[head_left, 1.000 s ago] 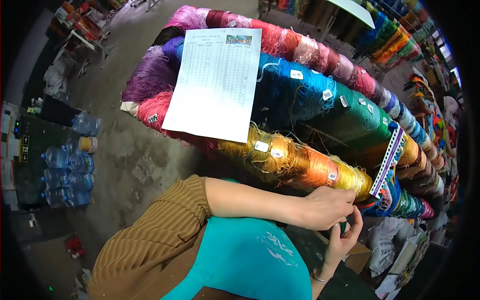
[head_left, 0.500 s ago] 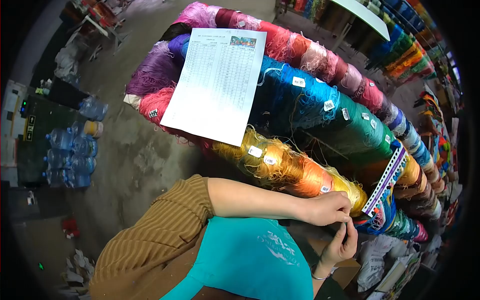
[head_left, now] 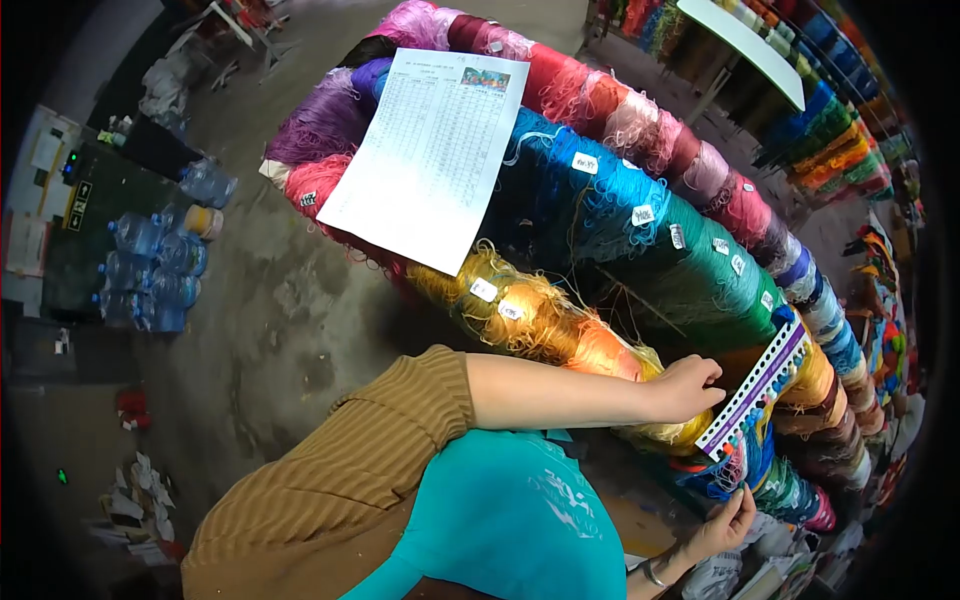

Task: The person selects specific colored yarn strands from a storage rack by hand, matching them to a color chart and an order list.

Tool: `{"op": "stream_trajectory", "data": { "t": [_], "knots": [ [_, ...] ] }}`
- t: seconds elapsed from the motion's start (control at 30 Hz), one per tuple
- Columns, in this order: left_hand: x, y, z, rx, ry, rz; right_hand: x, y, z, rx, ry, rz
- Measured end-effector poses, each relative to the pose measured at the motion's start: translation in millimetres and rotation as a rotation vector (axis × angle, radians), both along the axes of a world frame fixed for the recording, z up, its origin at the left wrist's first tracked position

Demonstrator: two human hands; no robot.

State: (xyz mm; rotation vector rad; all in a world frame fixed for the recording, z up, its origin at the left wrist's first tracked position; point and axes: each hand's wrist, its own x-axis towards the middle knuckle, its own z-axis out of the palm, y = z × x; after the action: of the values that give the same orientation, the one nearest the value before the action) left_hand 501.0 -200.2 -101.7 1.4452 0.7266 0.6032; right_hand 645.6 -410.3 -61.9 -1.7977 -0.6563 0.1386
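My left hand [head_left: 690, 388] hovers over the yellow yarn [head_left: 665, 432], its fingers curled together; anything between the fingertips is too small to make out. To its right, a white and purple perforated card [head_left: 756, 388] with small colored knots along its edge leans across the yarn. Colored threads [head_left: 735, 462] hang from the card's lower end. My right hand [head_left: 725, 525], with a bracelet at the wrist, pinches at the ends of these threads. A printed sheet [head_left: 425, 155] lies over the purple, red and blue yarn.
Long rows of yarn hanks with white tags, including green yarn [head_left: 715, 255] and pink yarn [head_left: 560, 80], run from upper left to lower right. Water bottles [head_left: 155, 270] stand on the floor at left. A white board [head_left: 745, 45] and more hanging yarn are at upper right.
My hands, together before, are now apart: the right has moved down and right to the hanging threads, the left slightly up. The view has shifted a little.
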Motion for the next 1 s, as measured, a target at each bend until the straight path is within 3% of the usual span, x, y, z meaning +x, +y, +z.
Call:
{"op": "stream_trajectory", "data": {
  "t": [0.4, 1.0],
  "knots": [
    [30, 4, -10, -0.168, -0.032, 0.018, 31, 0, -7, -0.011, -0.003, 0.028],
    [52, 1, -10, -0.174, -0.132, -0.059, 46, 7, -13, -0.014, 0.015, 0.034]
  ]
}}
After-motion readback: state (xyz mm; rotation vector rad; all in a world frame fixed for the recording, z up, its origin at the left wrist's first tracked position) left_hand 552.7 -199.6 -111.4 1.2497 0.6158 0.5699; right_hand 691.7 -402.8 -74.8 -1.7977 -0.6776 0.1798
